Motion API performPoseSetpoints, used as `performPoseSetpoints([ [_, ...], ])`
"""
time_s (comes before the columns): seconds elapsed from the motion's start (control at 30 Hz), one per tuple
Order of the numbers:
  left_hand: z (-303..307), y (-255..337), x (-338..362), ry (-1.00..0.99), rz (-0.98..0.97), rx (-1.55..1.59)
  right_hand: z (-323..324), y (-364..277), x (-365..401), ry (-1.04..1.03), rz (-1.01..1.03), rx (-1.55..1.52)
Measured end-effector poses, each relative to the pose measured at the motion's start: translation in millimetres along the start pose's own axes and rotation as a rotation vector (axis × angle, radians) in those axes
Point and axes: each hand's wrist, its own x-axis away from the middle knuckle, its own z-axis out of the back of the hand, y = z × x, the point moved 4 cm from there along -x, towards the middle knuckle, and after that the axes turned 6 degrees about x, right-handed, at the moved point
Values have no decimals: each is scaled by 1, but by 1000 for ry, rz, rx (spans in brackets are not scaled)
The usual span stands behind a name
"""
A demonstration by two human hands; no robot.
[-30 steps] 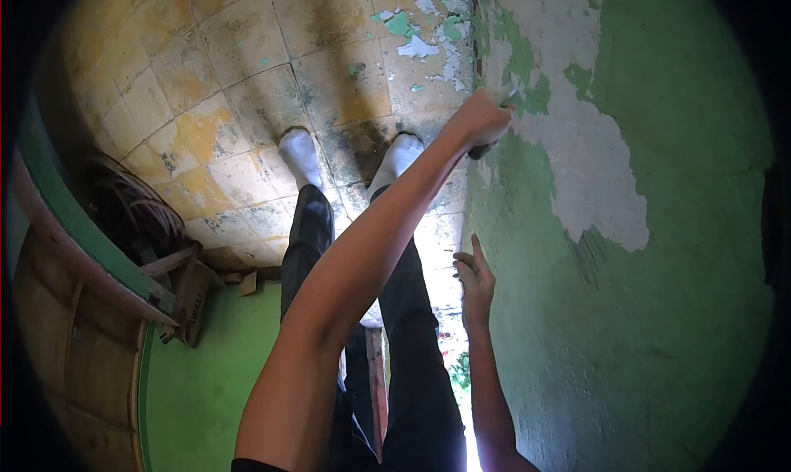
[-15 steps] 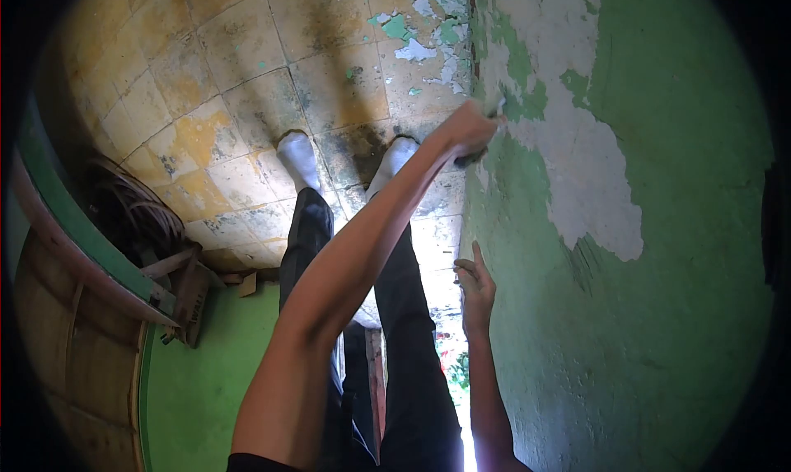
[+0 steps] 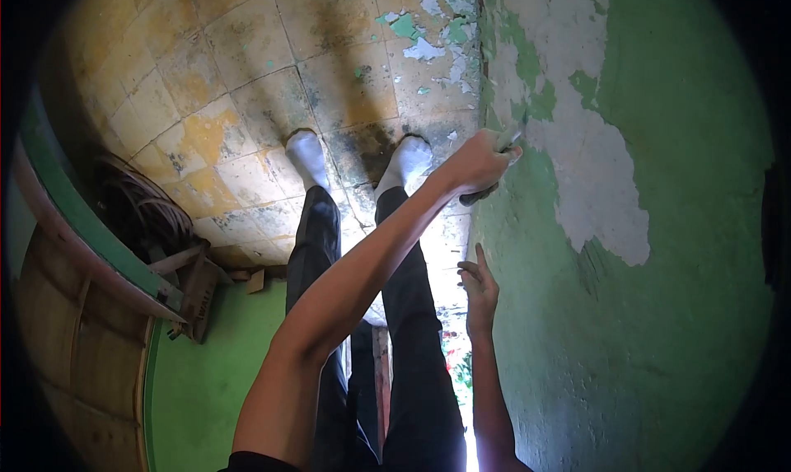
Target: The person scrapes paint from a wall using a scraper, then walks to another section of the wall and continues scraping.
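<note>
My left hand (image 3: 480, 165) reaches across my body to the wall on the right. Its fingers are wrapped round a scraper (image 3: 508, 137), whose pale blade points at the lower edge of the wall; the dark end of the handle sticks out below my fist. The green painted wall (image 3: 676, 324) has a large bare patch (image 3: 589, 175) where paint is off, right beside the blade. Closer to me, my right hand (image 3: 479, 289) is held along the wall with nothing in it, index finger stretched out and the others loosely bent.
Paint flakes (image 3: 423, 50) lie on the stained tile floor (image 3: 239, 52) along the wall's foot. My feet in white socks (image 3: 408, 163) stand on the tiles. To the left are a coiled dark bundle (image 3: 136, 200), a cardboard box (image 3: 198, 303) and a curved green ledge (image 3: 91, 217).
My left hand has drawn back along the wall toward me with the scraper, and the blade shows more clearly. My right hand keeps nearly the same place; the whole view has shifted slightly.
</note>
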Motion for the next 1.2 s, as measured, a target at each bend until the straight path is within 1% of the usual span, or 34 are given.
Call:
performPoseSetpoints([
  [0.07, -1, -11, -14, -1, -97, -101, -1, 3, -1, -13, 17, 29],
  [0.17, 4, -11, -6, -7, 47, -83, -3, 1, 3, 5, -25, 41],
  [0.27, 3, -9, -17, 46, -32, 11, -6, 2, 6, -12, -18, 13],
  [0.37, -1, -20, -13, 17, 20, 117, -3, -2, 7, 13, 22, 3],
  [0.5, -14, -9, 4, 95, -59, 47, -3, -2, 9, 10, 24, 4],
  [0.6, -10, -8, -20, 52, 38, 108, -4, -7, 12, 8, 9, 10],
  [0.7, -4, -17, -11, 39, 87, 228, 2, -8, 21, 24, 6, 8],
  [0.8, -26, -16, 1, 44, 22, 142, 1, -10, 21, 15, 40, 13],
  [0.93, -7, -21, -24, 42, 108, 271, 1, -6, 23, 14, 26, 35],
  [1.03, -3, -32, -26, 21, 117, 308, 6, -7, 25, 40, 6, 21],
  [1.07, -6, -34, -22, 21, 65, 292, 7, -9, 23, 38, 8, 14],
  [1.13, -12, -19, -4, 5, -37, 247, 7, -12, 17, 29, 52, 23],
  [1.17, -7, -17, 2, 7, 36, 276, 8, -10, 21, 22, 59, 32],
  [1.2, -3, -26, -8, 16, 44, 265, 8, -9, 21, 20, 48, 38],
])
